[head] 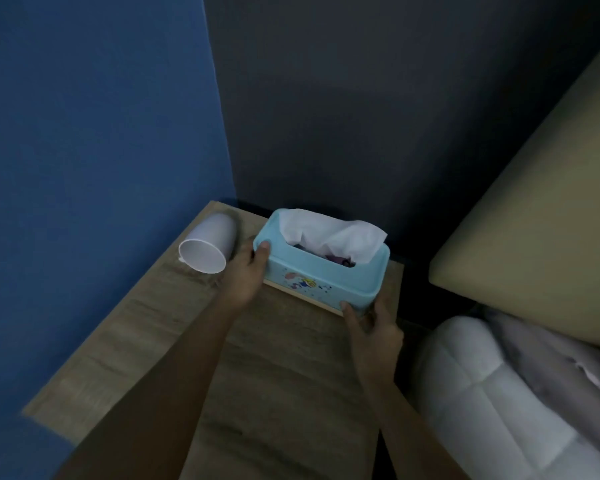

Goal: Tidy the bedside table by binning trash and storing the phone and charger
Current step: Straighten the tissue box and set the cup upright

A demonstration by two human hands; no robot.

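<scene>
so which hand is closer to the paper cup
Left. The left hand grips the tissue box end right beside the tipped paper cup; the right hand holds the box's far end.

Head camera looks steeply down, close over bedside table [291, 375].

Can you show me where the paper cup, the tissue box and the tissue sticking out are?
paper cup [211, 241]: head view, on its white side wall, lying tipped over.
tissue box [321, 283]: head view, on its light blue front wall.
tissue [347, 235]: head view, on the white sheet above the opening.
</scene>
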